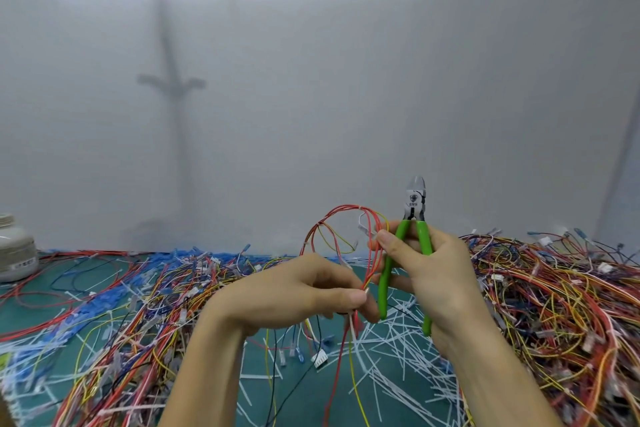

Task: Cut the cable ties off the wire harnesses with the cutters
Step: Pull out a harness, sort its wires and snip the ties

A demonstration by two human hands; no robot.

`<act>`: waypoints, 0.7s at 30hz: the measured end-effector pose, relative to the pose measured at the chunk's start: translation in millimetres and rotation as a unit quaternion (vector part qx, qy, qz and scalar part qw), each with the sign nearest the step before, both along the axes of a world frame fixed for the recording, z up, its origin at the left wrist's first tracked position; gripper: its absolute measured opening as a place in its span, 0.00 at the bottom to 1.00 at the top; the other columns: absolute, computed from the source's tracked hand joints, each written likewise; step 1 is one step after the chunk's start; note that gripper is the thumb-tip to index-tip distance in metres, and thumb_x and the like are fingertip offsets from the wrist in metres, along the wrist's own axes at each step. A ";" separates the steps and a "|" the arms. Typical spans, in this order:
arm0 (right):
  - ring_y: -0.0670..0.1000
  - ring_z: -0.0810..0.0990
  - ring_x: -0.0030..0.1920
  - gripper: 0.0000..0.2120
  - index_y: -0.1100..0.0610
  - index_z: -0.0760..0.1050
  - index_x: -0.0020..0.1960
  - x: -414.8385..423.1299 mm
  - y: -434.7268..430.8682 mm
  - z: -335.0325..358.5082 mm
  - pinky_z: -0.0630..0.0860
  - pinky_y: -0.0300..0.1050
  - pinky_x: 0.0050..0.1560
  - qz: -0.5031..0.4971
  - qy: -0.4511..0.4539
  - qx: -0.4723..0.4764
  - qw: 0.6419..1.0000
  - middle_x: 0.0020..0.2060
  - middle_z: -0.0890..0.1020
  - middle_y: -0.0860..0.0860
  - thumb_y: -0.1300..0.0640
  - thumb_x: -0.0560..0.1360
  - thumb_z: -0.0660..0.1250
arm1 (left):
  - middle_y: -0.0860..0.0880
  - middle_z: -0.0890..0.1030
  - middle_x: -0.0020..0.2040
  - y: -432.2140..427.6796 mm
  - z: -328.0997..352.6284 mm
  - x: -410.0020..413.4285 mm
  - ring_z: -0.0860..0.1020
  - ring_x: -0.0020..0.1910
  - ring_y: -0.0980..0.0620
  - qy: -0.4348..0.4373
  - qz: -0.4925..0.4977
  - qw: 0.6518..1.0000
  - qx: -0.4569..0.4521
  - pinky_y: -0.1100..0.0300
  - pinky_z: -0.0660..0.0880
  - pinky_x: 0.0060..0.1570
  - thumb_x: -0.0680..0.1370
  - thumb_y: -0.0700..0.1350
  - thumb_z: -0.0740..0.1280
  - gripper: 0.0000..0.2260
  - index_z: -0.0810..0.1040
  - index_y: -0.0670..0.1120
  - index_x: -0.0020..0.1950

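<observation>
My left hand [304, 291] pinches a thin harness of red and yellow wires [341, 229] near its lower end, and the wires loop upward above the table. A white cable tie [363, 226] sits on the loop near the top. My right hand [429, 274] grips the green-handled cutters [410, 246] upright, steel jaws pointing up and closed, just right of the loop. The right thumb and forefinger also touch the red wires beside the handles. A white connector [320, 357] dangles from the harness below my left hand.
A green mat [304, 388] carries tangled wire harnesses at the left [114, 315] and a big pile at the right [554, 295]. Several cut white ties [398, 340] lie scattered in the middle. A grey jar [15, 250] stands at far left. A white wall is behind.
</observation>
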State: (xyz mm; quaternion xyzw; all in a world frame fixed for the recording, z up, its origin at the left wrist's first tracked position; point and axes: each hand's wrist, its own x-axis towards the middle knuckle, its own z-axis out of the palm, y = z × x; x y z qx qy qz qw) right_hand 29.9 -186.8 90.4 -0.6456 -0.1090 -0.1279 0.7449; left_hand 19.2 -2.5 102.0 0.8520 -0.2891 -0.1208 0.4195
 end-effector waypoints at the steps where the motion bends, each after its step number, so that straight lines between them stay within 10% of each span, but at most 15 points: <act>1: 0.49 0.83 0.32 0.01 0.59 0.80 0.47 0.1 -0.2 -0.1 0.82 0.44 0.33 -0.001 0.001 0.003 1.000 0.36 0.86 0.52 0.63 0.76 0.69 | 0.49 0.85 0.51 2.7 -1.0 0.6 0.81 0.54 0.49 0.010 -0.014 0.999 -0.028 0.51 0.73 0.58 0.82 0.49 0.64 0.11 0.83 0.47 0.56; 4: 0.49 0.82 0.31 0.02 0.60 0.80 0.48 0.0 0.4 0.7 0.83 0.47 0.34 0.009 0.005 0.004 1.000 0.35 0.86 0.51 0.61 0.76 0.69 | 0.43 0.84 0.50 7.1 -3.9 2.4 0.82 0.52 0.44 0.030 -0.036 0.993 -0.111 0.45 0.74 0.58 0.80 0.45 0.65 0.08 0.82 0.43 0.53; 8: 0.49 0.80 0.29 0.08 0.62 0.79 0.46 0.1 1.2 2.1 0.83 0.52 0.37 0.011 0.026 -0.037 0.999 0.31 0.83 0.50 0.58 0.79 0.66 | 0.46 0.83 0.41 5.1 -4.2 4.8 0.83 0.44 0.51 0.061 0.036 0.969 -0.237 0.64 0.77 0.43 0.76 0.44 0.71 0.03 0.82 0.45 0.45; 21: 0.57 0.80 0.41 0.29 0.55 0.75 0.43 -12.6 10.7 0.6 0.77 0.53 0.47 -0.018 -0.037 -0.431 0.901 0.37 0.82 0.53 0.32 0.75 0.50 | 0.45 0.85 0.36 -4.1 -5.8 21.6 0.83 0.34 0.54 -0.025 0.319 0.832 -0.453 0.67 0.78 0.33 0.71 0.45 0.73 0.07 0.83 0.41 0.37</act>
